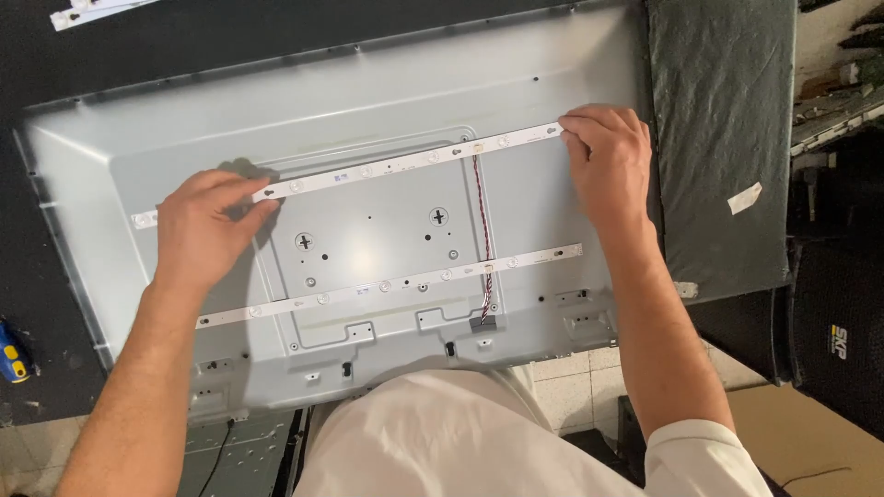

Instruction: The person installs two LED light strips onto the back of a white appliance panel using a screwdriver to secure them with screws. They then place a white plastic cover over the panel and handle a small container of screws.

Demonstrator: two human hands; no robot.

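A large pale grey metal back panel point(368, 92) of a screen lies flat before me. Two long white light strips run across it. My left hand point(207, 225) presses on the left part of the upper strip point(396, 167), fingers closed over it. My right hand point(606, 161) pinches that strip's right end. The lower strip point(387, 287) lies untouched, nearer to me. A thin red and dark twisted wire point(482, 230) runs from the upper strip down past the lower one to a small connector point(483, 323).
A dark cloth-covered surface point(723, 138) lies under and right of the panel. A blue and yellow tool point(14, 359) sits at the left edge. A black speaker box point(838, 331) and cardboard point(810, 442) stand at the right. Another white strip point(92, 11) lies top left.
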